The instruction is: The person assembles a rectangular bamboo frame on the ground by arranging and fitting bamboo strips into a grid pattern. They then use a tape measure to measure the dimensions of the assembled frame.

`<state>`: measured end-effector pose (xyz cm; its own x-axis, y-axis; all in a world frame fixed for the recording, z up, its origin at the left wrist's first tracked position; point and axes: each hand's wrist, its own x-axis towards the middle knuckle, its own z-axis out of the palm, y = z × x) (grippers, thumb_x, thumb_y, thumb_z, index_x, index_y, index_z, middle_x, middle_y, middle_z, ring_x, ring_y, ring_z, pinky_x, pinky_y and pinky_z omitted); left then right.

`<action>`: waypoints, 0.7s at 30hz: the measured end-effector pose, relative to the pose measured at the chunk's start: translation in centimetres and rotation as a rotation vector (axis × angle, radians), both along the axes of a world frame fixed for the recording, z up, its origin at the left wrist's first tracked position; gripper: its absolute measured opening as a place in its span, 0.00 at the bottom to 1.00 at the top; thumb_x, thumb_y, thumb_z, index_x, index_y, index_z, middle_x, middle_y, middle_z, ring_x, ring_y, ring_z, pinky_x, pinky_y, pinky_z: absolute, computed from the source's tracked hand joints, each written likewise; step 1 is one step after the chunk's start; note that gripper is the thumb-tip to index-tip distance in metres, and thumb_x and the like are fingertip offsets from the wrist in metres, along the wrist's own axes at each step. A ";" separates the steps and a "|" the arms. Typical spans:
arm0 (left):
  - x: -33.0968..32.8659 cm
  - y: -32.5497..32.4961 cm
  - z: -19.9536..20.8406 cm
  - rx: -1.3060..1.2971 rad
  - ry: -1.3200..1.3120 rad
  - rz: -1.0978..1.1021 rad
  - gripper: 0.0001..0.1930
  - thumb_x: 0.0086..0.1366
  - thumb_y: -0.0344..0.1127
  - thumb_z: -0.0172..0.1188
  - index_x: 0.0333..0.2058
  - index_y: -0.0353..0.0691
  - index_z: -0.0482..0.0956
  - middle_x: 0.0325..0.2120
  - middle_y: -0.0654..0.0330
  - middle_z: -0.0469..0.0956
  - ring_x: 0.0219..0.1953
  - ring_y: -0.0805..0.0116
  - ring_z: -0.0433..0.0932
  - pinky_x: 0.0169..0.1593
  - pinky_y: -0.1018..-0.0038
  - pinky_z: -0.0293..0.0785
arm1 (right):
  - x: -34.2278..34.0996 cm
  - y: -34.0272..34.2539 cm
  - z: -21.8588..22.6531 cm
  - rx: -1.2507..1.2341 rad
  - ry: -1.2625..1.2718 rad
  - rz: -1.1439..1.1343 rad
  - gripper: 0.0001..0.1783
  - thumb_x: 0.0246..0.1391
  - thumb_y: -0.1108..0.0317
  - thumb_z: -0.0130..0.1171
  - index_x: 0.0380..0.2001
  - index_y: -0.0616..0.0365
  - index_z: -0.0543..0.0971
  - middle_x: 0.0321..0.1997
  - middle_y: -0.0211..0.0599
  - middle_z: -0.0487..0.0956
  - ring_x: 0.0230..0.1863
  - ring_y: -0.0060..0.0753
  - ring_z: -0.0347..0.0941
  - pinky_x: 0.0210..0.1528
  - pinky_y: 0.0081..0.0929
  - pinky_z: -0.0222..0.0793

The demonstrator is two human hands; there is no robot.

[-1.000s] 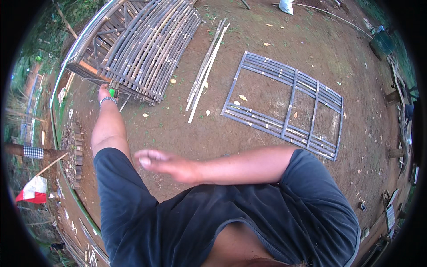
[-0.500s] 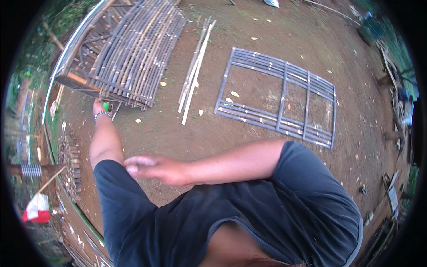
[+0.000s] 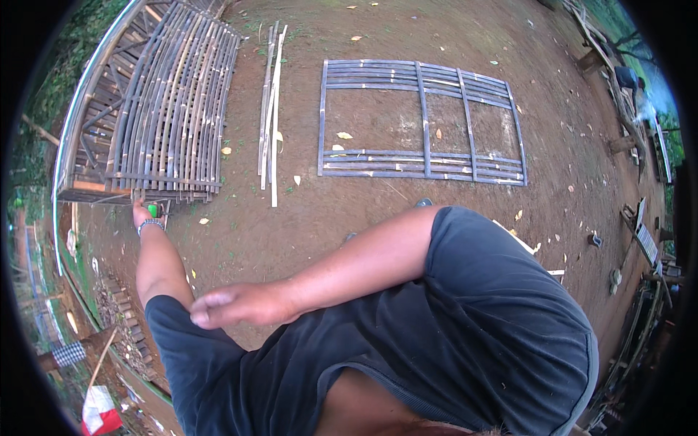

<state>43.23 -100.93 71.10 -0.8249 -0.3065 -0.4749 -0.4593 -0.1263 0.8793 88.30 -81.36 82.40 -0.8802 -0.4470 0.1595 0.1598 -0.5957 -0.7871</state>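
Observation:
My left hand [image 3: 142,212] reaches to the near end of a slatted bamboo bench [image 3: 174,109] and appears to touch its edge. Its fingers seem closed at a bright green thing [image 3: 153,210], whose kind is too small to make out. A beaded bracelet [image 3: 150,224] circles that wrist. Across my body, my right hand [image 3: 243,305] hovers beside my left upper arm, holding nothing that I can see. Its fingers are loosely extended and close together. Beyond it on the bare soil lies a rectangular frame of bamboo strips [image 3: 423,120] with two crosspieces.
Several long bamboo strips [image 3: 273,116] lie between bench and frame. A shoe tip [image 3: 424,203] shows beyond my right forearm. A red and white cloth [image 3: 100,410] hangs at lower left. Wooden rails and posts [image 3: 614,145] line the right side, with bluish smoke [image 3: 652,98] near them.
The view has turned, so the bench, strips and frame now sit further left. My left hand stays at the bench's end. My right hand is slightly lower, its fingers a little more bent.

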 end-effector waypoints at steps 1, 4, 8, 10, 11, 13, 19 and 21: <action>-0.1 0.1 -0.4 -0.028 -0.003 -0.028 0.25 0.57 0.46 0.62 0.51 0.44 0.69 0.33 0.54 0.76 0.33 0.58 0.77 0.42 0.53 0.74 | 0.4 0.3 0.3 -0.003 0.004 0.068 0.42 0.64 0.33 0.48 0.57 0.65 0.74 0.54 0.37 0.76 0.56 0.28 0.68 0.61 0.33 0.62; -0.3 1.2 -0.9 -0.047 -0.005 -0.077 0.26 0.58 0.46 0.61 0.52 0.43 0.70 0.33 0.54 0.76 0.34 0.59 0.77 0.41 0.54 0.74 | 1.8 1.0 0.2 -0.022 0.064 0.201 0.38 0.67 0.37 0.48 0.53 0.68 0.75 0.48 0.32 0.77 0.51 0.23 0.66 0.58 0.31 0.62; -1.7 -0.3 -0.7 -0.008 -0.002 -0.118 0.24 0.58 0.45 0.60 0.51 0.43 0.71 0.32 0.56 0.76 0.33 0.59 0.77 0.38 0.57 0.74 | 1.2 0.9 -0.8 0.115 0.051 0.140 0.42 0.64 0.31 0.45 0.56 0.63 0.75 0.50 0.32 0.75 0.51 0.27 0.67 0.58 0.33 0.62; -1.9 0.1 -0.5 -0.005 -0.002 -0.096 0.23 0.58 0.45 0.61 0.51 0.44 0.71 0.32 0.56 0.76 0.33 0.59 0.76 0.37 0.57 0.75 | 0.7 0.2 -1.2 0.017 -0.055 -0.041 0.51 0.57 0.22 0.44 0.60 0.60 0.73 0.55 0.38 0.75 0.50 0.34 0.69 0.60 0.40 0.62; -1.5 0.9 -0.7 0.003 0.003 -0.092 0.23 0.58 0.45 0.61 0.51 0.44 0.71 0.32 0.55 0.76 0.32 0.59 0.76 0.37 0.57 0.75 | 0.7 0.6 -0.8 0.021 -0.083 -0.038 0.51 0.57 0.21 0.44 0.61 0.58 0.72 0.58 0.37 0.73 0.53 0.35 0.69 0.60 0.43 0.62; -0.5 2.3 -1.0 -0.012 0.016 -0.108 0.21 0.58 0.46 0.61 0.48 0.44 0.71 0.31 0.56 0.76 0.31 0.60 0.76 0.37 0.58 0.76 | 0.9 0.8 -0.5 -0.002 -0.098 0.002 0.50 0.57 0.22 0.44 0.61 0.59 0.73 0.57 0.39 0.74 0.53 0.35 0.70 0.59 0.43 0.63; -0.1 0.8 -0.3 -0.030 0.051 -0.165 0.20 0.58 0.46 0.63 0.47 0.47 0.71 0.32 0.56 0.75 0.32 0.61 0.77 0.39 0.58 0.77 | 3.2 0.6 -0.4 0.024 0.003 0.261 0.46 0.64 0.30 0.44 0.60 0.67 0.73 0.56 0.38 0.76 0.57 0.30 0.67 0.63 0.31 0.59; 1.0 2.4 -0.5 -0.021 0.050 -0.178 0.23 0.58 0.46 0.64 0.50 0.47 0.71 0.35 0.56 0.76 0.35 0.60 0.78 0.39 0.55 0.77 | 4.2 1.3 -0.2 0.055 0.004 0.277 0.47 0.64 0.29 0.44 0.59 0.69 0.73 0.55 0.39 0.76 0.57 0.30 0.67 0.63 0.31 0.59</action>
